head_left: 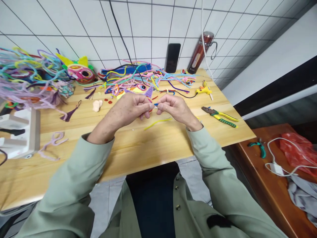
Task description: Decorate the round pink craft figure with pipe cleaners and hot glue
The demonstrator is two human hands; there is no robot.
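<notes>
My left hand (pixel 131 110) and my right hand (pixel 175 107) meet above the middle of the wooden table (pixel 138 148). Both pinch a short blue pipe cleaner piece (pixel 156 104) stretched between their fingertips. A bit of red shows under my left fingers; I cannot make out what it is. A yellow pipe cleaner (pixel 157 123) lies on the table just below my hands. A pipe-cleaner craft figure with an eye (pixel 138 88) lies just beyond them.
Heaps of coloured pipe cleaners (pixel 27 77) cover the back and left. A yellow glue gun (pixel 203 90) and pliers (pixel 220 116) lie at the right. A phone (pixel 172 58) and a flask (pixel 199 53) lean on the tiled wall. A white box (pixel 21 132) sits left.
</notes>
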